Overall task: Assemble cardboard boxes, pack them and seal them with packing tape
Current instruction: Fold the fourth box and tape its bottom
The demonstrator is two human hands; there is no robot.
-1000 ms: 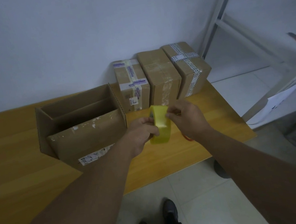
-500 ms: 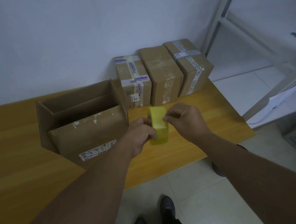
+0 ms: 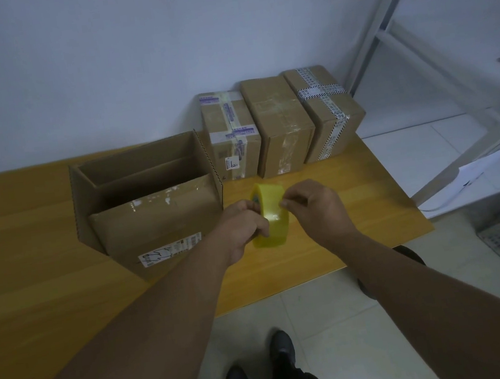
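Head view: left hand (image 3: 241, 228) gripped the tape roll (image 3: 271, 201), right hand (image 3: 315, 209) pinched its top; open box (image 3: 158, 227) lay just left.

Wooden table (image 3: 47, 279), open cardboard box (image 3: 157, 220) on it; three sealed boxes (image 3: 282, 128) along back edge

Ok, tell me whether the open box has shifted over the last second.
No. The open cardboard box has the same small gap between its right wall and the purple-taped sealed box as before. Only the camera view shifted slightly.
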